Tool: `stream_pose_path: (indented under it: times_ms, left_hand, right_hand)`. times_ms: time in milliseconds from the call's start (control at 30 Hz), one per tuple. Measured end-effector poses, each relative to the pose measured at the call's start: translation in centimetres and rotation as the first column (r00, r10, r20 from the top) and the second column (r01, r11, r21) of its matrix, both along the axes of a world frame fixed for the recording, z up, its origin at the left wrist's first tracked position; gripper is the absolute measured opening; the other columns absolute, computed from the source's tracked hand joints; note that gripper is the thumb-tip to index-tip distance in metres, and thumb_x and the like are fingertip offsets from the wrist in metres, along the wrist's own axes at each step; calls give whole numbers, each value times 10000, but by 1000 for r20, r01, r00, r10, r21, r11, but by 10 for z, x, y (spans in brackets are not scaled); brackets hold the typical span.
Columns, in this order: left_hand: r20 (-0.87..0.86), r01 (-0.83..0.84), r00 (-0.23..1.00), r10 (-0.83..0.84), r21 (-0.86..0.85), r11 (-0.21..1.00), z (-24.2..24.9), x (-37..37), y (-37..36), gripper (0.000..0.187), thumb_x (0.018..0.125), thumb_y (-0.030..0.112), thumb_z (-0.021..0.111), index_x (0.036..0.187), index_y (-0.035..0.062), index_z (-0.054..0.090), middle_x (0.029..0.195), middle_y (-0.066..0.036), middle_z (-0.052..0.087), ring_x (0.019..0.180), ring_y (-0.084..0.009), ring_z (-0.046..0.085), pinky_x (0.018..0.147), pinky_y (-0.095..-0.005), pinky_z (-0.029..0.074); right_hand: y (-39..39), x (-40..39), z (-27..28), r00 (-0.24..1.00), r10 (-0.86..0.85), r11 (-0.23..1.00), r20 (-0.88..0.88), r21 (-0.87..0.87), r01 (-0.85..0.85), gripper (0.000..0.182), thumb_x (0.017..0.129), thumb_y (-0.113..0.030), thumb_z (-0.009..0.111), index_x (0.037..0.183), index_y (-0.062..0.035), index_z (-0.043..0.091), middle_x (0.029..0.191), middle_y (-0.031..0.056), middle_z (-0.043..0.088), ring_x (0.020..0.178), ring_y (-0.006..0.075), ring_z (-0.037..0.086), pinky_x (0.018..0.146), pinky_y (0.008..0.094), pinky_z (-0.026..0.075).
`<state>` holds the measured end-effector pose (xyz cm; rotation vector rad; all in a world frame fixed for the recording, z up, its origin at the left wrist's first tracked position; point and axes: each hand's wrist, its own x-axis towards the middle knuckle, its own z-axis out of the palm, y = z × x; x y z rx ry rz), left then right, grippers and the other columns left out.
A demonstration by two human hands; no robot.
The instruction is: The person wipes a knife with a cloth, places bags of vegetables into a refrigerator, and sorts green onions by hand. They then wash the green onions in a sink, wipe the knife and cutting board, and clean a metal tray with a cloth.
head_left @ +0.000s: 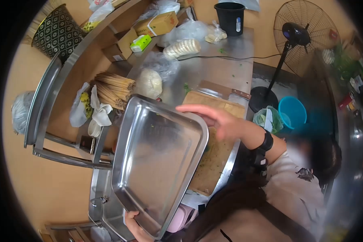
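A deep rectangular stainless steel tray [157, 149] is tilted up in front of me, its shiny inside showing. My left hand [136, 226] grips its near rim at the bottom, the thumb over the edge. My right hand [220, 121] is at the tray's far right corner. One finger stretches along the rim, and the other fingers are partly hidden behind the tray. A wooden cutting board [207, 177] with green scraps lies partly behind it. At the board's far end lies a cleaver [213, 88].
Bundled skewers [113, 88], a bagged pale dough-like lump [149, 84] and a stack of round white pieces [182, 49] are on the steel table. A black bucket [230, 19], a fan [296, 34] and a blue bucket [291, 112] stand beyond.
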<state>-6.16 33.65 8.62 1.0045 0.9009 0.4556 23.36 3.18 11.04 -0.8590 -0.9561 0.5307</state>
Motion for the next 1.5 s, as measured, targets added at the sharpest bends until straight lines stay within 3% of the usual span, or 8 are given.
stream_pose_path:
  times_ms: [300,500,567,633,767,1067,1267,1500]
  left_hand:
    - [-58,103,994,-97,127,987,-17,89,-9,358,690,52,500,1038,-29,525,843,-144,572,687,-240,591,607,-325,494]
    - [-190,285,949,-253,167,944,-64,126,-14,339,686,76,540,1005,-38,521,823,-151,568,701,-255,585,635,-341,496]
    - [-171,220,966,-196,135,966,-87,117,-17,354,677,82,520,1011,-33,516,813,-170,584,698,-283,601,623,-350,510]
    - [-157,138,981,-118,124,983,-77,114,-40,405,667,98,506,1052,-25,495,845,-188,593,743,-316,605,664,-382,518]
    - [-155,1,988,6,44,999,-75,85,-48,387,668,116,512,1032,-17,515,888,-164,595,795,-301,596,715,-389,506]
    - [-350,-310,863,364,202,929,-64,76,-84,150,666,148,547,771,40,550,796,-70,558,787,-213,545,723,-332,457]
    - [-564,-200,764,313,254,946,-80,82,-68,465,700,168,618,1112,-13,501,1044,-176,495,946,-283,486,879,-403,388]
    - [-547,-157,803,234,186,970,-55,154,-95,477,653,192,615,1080,0,522,1157,-163,488,1066,-286,448,887,-387,375]
  right_hand:
    - [-59,10,-136,646,-385,914,-659,-368,169,154,781,-114,558,888,-11,598,771,43,608,719,145,601,659,279,499]
    - [-98,25,-131,636,-467,884,-614,-313,347,607,900,-490,479,1299,-35,426,1210,109,549,1047,185,575,887,349,479]
    - [-116,60,-155,646,-513,855,-565,-406,323,553,933,-491,409,1182,-16,545,1122,89,605,973,176,598,841,304,479]
    - [-133,116,-219,612,-740,259,279,-722,642,366,881,-363,549,1043,-43,618,1011,95,633,884,188,598,712,302,471]
    - [-147,169,-251,160,-111,-266,981,-184,946,361,705,-189,664,1026,-50,576,1003,128,582,1003,305,533,729,398,481]
    - [-156,221,-239,779,-456,69,430,-856,512,316,700,-153,655,927,7,505,821,200,593,795,365,593,703,398,471]
    - [-173,210,-265,544,-655,71,524,-674,735,320,746,-188,665,971,-11,522,772,177,590,709,278,583,658,384,459]
    - [-187,200,-276,630,-707,110,323,-829,548,250,751,-175,637,886,17,552,725,188,583,686,273,579,646,379,453]
